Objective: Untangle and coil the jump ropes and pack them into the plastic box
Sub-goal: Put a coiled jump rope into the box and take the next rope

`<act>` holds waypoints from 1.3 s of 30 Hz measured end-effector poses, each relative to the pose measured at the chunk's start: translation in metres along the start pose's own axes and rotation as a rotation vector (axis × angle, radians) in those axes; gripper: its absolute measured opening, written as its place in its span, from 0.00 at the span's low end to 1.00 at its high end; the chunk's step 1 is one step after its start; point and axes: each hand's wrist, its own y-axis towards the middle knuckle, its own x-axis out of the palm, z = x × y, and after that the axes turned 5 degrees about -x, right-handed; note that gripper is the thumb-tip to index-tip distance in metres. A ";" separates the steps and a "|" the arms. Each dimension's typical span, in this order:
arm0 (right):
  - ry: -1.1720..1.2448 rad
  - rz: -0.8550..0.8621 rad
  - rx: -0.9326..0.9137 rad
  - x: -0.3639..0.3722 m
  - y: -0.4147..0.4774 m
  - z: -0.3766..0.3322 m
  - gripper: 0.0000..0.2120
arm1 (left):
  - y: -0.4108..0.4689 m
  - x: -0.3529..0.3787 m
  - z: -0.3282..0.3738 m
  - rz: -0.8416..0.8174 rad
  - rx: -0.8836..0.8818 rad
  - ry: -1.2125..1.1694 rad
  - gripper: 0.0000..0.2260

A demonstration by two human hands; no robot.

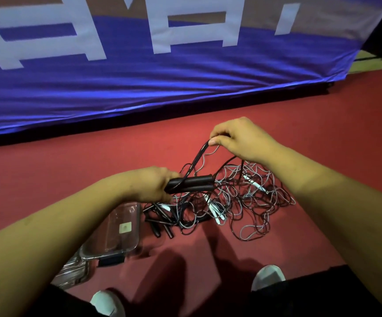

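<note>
Head view looks down on the left hand (152,184), whose fingers are curled around one end of two black handles (191,184) held side by side, level and pointing to the right. From those handles a bunch of thin black cord (197,156) rises in tight doubled strands to the right hand (239,139), which pinches the top of the loops between thumb and fingers, higher and farther away than the left. Below both hands the remaining jump ropes (249,202) lie in one loose tangle on the floor: thin dark and pale grey cords looped over each other, with white handles (215,209) caught in the middle and several black handles (160,223) lying at its left edge. Just left of those handles the clear plastic box (131,247) sits open on the floor, partly hidden behind the left forearm, with a small pale label (125,227) showing on its bottom and a black latch (112,260) at its near end. Another clear ribbed plastic piece (73,269) lies against its near side. The floor (59,170) is a red mat. A blue banner (139,83) with large white letters stretches across the far side. Two white shoes (268,277) show near the bottom edge.
</note>
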 end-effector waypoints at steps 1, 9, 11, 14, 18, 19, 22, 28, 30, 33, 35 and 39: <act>0.035 0.027 0.016 0.001 0.001 0.000 0.10 | -0.004 -0.003 0.005 0.034 0.051 0.016 0.11; 0.675 -0.011 0.338 0.060 -0.005 -0.018 0.10 | -0.023 -0.041 0.013 0.517 0.068 -0.284 0.11; 0.755 -0.123 0.396 0.078 -0.009 -0.022 0.10 | -0.021 -0.050 0.005 0.584 -0.037 -0.309 0.10; 0.802 -0.246 0.403 0.096 -0.014 -0.030 0.12 | -0.016 -0.061 -0.017 0.642 -0.264 -0.242 0.07; 0.719 -0.310 0.343 0.105 -0.016 -0.047 0.13 | -0.005 -0.056 -0.053 0.588 -0.525 -0.189 0.08; 0.682 -0.315 0.314 0.106 -0.014 -0.054 0.13 | -0.002 -0.052 -0.059 0.576 -0.550 -0.191 0.10; 0.578 -0.324 0.220 0.104 -0.010 -0.078 0.13 | 0.008 -0.043 -0.066 0.633 -0.549 -0.181 0.19; 0.414 -0.341 0.101 0.072 -0.002 -0.096 0.13 | 0.011 -0.020 -0.063 0.496 -0.544 0.191 0.24; 0.396 -0.303 0.092 0.057 0.002 -0.094 0.09 | 0.008 -0.014 -0.052 0.382 -0.525 0.348 0.21; 0.289 -0.211 0.073 0.041 0.009 -0.086 0.08 | 0.006 -0.003 -0.032 0.186 -0.399 0.480 0.19; 0.237 -0.196 0.066 0.037 0.013 -0.081 0.11 | 0.007 0.006 -0.018 0.073 -0.283 0.530 0.18; 0.212 -0.181 0.102 0.036 0.015 -0.065 0.13 | 0.007 0.016 -0.006 -0.047 -0.138 0.382 0.23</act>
